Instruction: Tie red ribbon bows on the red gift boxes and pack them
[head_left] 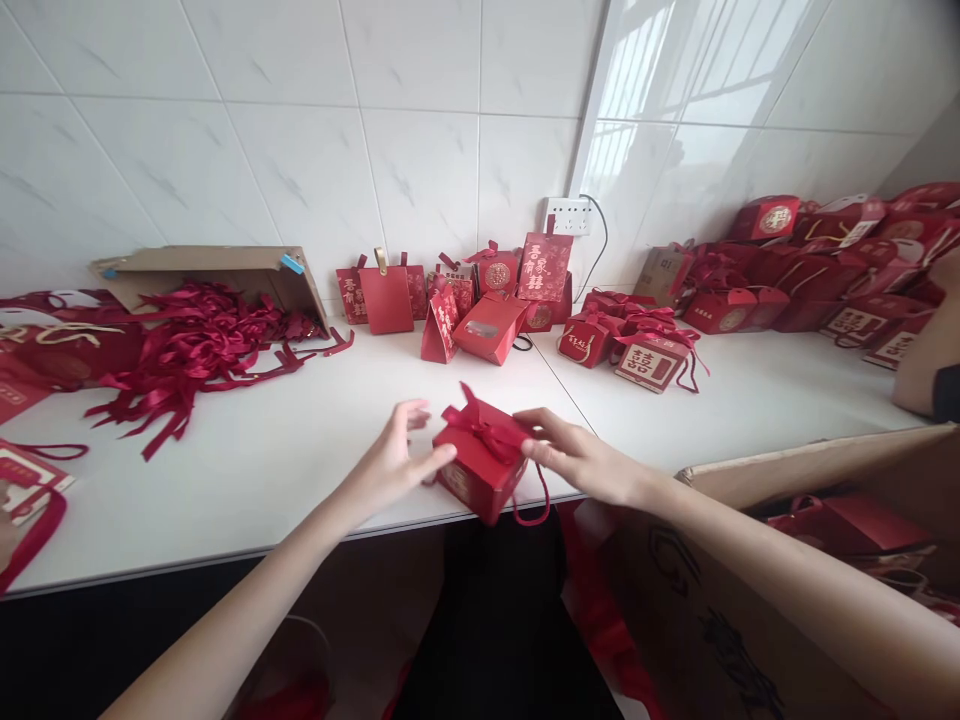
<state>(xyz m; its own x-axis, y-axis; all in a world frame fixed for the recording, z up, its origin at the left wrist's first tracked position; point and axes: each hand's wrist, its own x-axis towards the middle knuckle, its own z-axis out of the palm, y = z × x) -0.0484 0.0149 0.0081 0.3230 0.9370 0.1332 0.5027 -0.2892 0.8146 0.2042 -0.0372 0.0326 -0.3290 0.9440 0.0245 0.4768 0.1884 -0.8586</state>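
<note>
A red gift box point(480, 478) with a ribbon bow point(491, 432) on top is at the front edge of the white table, slightly tilted. A dark red cord handle hangs from its right side. My right hand point(581, 458) grips the box's upper right side, thumb and fingers at the bow's end. On the other side, my left hand point(401, 450) has its fingers spread, with the thumb tip at the box's left edge; whether it presses on the box I cannot tell.
Loose red ribbons point(214, 335) spill from a cardboard box point(217, 258) at the left. Red boxes stand along the tiled wall, below a power strip point(568, 216). More boxes point(817, 260) are piled at right, near another person's arm point(926, 340). A large carton point(825, 450) stands below.
</note>
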